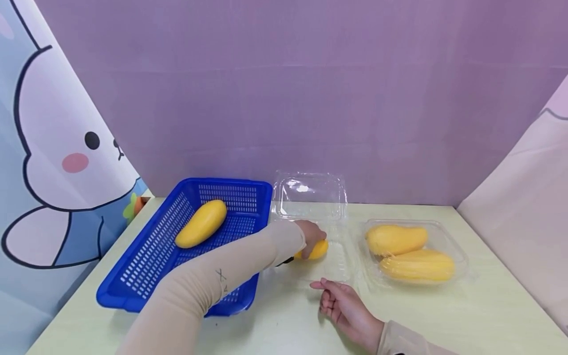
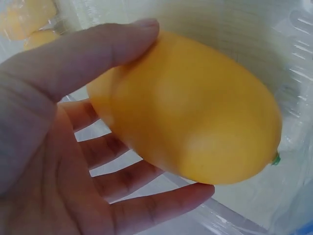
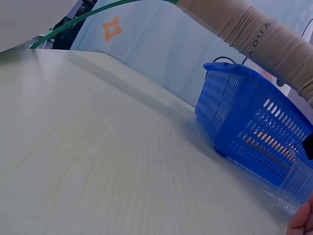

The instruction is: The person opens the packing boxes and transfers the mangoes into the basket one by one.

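One yellow fruit [image 1: 318,249] is in the grip of the left hand [image 1: 312,235] in the head view, at an open clear box [image 1: 339,261] on the pale counter [image 1: 501,305]; whether the fruit touches the box floor cannot be told. The lid [image 1: 310,195] of this box stands raised at the back, before a purple cloth [image 1: 288,98]. To the left, a blue basket [image 1: 148,249] contains a second fruit [image 1: 201,224], lying obliquely. To the right, another clear box [image 1: 459,251] contains a rear fruit [image 1: 397,239] and a front fruit [image 1: 417,265]. The right hand [image 1: 348,313], just in front of the open clear box, holds nothing; its index finger is extended, the others loosely bent.

Left wrist view: the thumb lies over the upper side of the yellow fruit and the parted fingers support its lower side, the hand spread about as wide as the fruit. A green tip [image 2: 276,158] marks one end.

Right wrist view: the counter occupies most of the field. The blue basket stands at right, below a beige sleeve [image 3: 254,39]; a green cord [image 3: 88,14] crosses the upper left.
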The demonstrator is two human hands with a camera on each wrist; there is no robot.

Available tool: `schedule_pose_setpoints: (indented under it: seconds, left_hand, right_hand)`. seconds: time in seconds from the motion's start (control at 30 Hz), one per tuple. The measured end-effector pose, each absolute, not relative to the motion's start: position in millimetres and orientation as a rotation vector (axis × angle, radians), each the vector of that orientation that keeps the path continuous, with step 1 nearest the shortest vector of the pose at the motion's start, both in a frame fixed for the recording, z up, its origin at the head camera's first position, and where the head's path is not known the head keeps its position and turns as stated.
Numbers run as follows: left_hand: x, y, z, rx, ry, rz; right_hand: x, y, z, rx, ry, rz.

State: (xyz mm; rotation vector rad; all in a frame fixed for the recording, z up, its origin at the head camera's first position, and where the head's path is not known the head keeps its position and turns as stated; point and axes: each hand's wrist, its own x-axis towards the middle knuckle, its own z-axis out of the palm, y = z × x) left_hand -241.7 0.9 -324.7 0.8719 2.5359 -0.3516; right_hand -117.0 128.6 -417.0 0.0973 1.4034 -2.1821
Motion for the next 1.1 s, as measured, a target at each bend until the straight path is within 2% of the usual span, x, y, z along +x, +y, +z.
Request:
schedule_pose_setpoints:
  seconds: [0.27, 1.1]
  left_hand:
    - [-242.8, 0.1, -323.7, 0.839, 2.520, -0.306]
    - [-251.4, 4.4, -324.0, 0.958, 2.528, -0.330]
  right_hand:
    - [-116.6, 129.0, -417.6, 0.085, 1.400, -2.187]
    - [-116.9, 130.1, -417.3, 0.091, 1.394, -2.180]
